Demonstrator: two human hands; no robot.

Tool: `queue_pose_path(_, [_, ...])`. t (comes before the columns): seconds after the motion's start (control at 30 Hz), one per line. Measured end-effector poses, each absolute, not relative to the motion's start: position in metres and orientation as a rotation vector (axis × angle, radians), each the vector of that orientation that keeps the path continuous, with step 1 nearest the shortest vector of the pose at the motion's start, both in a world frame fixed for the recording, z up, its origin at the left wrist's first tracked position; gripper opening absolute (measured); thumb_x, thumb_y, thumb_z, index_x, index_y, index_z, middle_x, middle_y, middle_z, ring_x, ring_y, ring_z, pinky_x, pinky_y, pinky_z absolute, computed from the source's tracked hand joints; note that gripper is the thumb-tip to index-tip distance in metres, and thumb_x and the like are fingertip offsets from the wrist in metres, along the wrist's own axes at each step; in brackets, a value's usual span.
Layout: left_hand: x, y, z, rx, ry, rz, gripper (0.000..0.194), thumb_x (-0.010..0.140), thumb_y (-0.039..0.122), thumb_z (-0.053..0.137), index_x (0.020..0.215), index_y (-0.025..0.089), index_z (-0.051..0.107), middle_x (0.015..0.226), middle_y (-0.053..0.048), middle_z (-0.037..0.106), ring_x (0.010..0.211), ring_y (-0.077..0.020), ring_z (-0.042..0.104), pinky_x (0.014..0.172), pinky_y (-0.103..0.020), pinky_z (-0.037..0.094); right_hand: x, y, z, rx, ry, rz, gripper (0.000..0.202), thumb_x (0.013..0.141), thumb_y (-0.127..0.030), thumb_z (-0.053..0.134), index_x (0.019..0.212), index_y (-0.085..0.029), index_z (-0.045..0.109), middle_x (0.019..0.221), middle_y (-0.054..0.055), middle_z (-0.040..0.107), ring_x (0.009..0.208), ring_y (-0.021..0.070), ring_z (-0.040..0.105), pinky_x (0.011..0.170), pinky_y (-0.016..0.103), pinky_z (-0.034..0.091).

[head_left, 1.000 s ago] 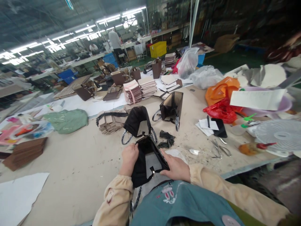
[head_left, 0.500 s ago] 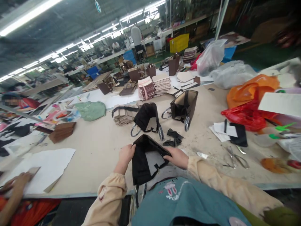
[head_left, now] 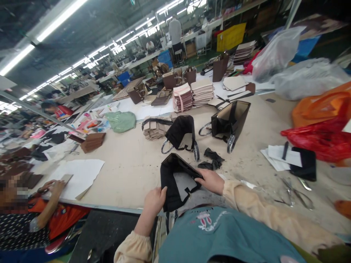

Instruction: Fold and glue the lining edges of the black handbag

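Observation:
A black bag (head_left: pixel 171 182) with a grey inside panel is tilted at the table's front edge, its mouth open. My left hand (head_left: pixel 155 201) grips its left side near the lower corner, thumb at the edge. On the right, my right hand (head_left: pixel 211 180) pinches the bag's upper rim. Just beyond stands a second black bag (head_left: pixel 181 133) with wrapped handles, and to its right a third, dark bag (head_left: pixel 230 122) with a tan lining. Crumpled black scraps (head_left: pixel 211 159) lie between these bags and my right hand.
Scissors (head_left: pixel 298 193), a black phone-like slab (head_left: pixel 304 164) and a red plastic bag (head_left: pixel 320 140) lie to the right. Stacked panels (head_left: pixel 203 91) stand farther back. At the left, a person's hands (head_left: pixel 56 188) rest by white paper (head_left: pixel 85 175).
My left hand has slid from the bag's upper left corner down its left side. The view has turned left, showing more of the neighbouring person.

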State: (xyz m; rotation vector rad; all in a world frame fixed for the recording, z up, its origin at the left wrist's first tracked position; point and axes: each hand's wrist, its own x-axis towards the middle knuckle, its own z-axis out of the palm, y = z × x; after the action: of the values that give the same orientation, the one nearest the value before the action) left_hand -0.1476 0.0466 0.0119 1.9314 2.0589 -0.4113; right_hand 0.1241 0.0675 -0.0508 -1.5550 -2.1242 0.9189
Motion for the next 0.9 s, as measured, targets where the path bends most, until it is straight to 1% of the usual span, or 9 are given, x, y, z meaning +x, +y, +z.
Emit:
queue_pose_path(0.2, [-0.148,0.048,0.006,1.823,2.156,-0.353,0.054,0.091,0.045,0.024,0.073,0.015,0.064,0.080,-0.013,0.068,0.080,-0.0221,0.063,0.065,-0.028,0.037,0.122,0.077,-0.047,-1.558,-2.191,0.893,0.040,0.084,-0.032,0.052,0.121,-0.018,0.054,0.106,0.009,0.063,0.098,0.0233,0.058,0.084,0.030,0.043])
queue_pose_path(0.3, [-0.146,0.042,0.005,1.799,2.123,-0.309,0.059,0.091,0.049,0.020,0.071,0.015,0.064,0.075,-0.011,0.067,0.078,-0.0205,0.062,0.064,-0.027,0.036,0.120,0.083,-0.048,-1.539,-2.210,0.902,0.038,0.084,-0.032,0.052,0.119,-0.019,0.055,0.105,0.008,0.064,0.097,0.0229,0.059,0.083,0.029,0.042])
queue_pose_path(0.37, [-0.146,0.035,0.004,1.779,2.051,-0.289,0.059,0.089,0.053,0.023,0.071,0.016,0.064,0.073,-0.009,0.067,0.076,-0.0188,0.062,0.062,-0.025,0.036,0.119,0.087,-0.049,-1.522,-2.222,0.908,0.036,0.085,-0.033,0.051,0.118,-0.020,0.056,0.105,0.008,0.064,0.097,0.0227,0.058,0.082,0.029,0.042])
queue_pose_path(0.43, [-0.146,0.028,0.003,1.739,1.996,-0.278,0.054,0.088,0.053,0.028,0.075,0.016,0.066,0.075,-0.009,0.068,0.076,-0.0185,0.063,0.062,-0.025,0.037,0.118,0.090,-0.051,-1.500,-2.236,0.917,0.035,0.085,-0.032,0.051,0.118,-0.020,0.056,0.106,0.008,0.064,0.098,0.0222,0.058,0.083,0.029,0.042])
queue_pose_path(0.5, [-0.147,0.022,0.002,1.689,1.999,-0.270,0.051,0.088,0.048,0.030,0.078,0.015,0.066,0.078,-0.011,0.069,0.079,-0.0202,0.063,0.064,-0.026,0.038,0.116,0.093,-0.051,-1.473,-2.253,0.929,0.035,0.084,-0.032,0.052,0.117,-0.023,0.056,0.107,0.006,0.064,0.099,0.0214,0.058,0.083,0.028,0.042])
queue_pose_path(0.63, [-0.144,0.022,0.001,1.594,2.104,-0.220,0.056,0.089,0.044,0.024,0.074,0.011,0.067,0.082,-0.018,0.068,0.083,-0.0251,0.063,0.066,-0.030,0.039,0.110,0.103,-0.048,-1.439,-2.278,0.949,0.030,0.083,-0.033,0.054,0.112,-0.025,0.060,0.103,0.003,0.066,0.096,0.0201,0.059,0.080,0.026,0.042])
queue_pose_path(0.73, [-0.135,0.032,0.001,1.534,2.153,-0.135,0.059,0.089,0.045,0.022,0.071,0.010,0.066,0.081,-0.018,0.067,0.083,-0.0253,0.063,0.066,-0.030,0.039,0.102,0.117,-0.045,-1.453,-2.285,0.953,0.027,0.083,-0.034,0.054,0.106,-0.024,0.063,0.099,0.004,0.067,0.093,0.0206,0.060,0.077,0.026,0.043])
queue_pose_path(0.9, [-0.108,0.048,0.002,1.479,2.102,0.027,0.057,0.088,0.047,0.024,0.070,0.011,0.065,0.075,-0.016,0.067,0.079,-0.0241,0.063,0.064,-0.030,0.041,0.086,0.145,-0.044,-1.500,-2.294,0.972,0.030,0.080,-0.036,0.057,0.106,-0.024,0.065,0.097,0.005,0.067,0.093,0.0225,0.060,0.076,0.028,0.045])
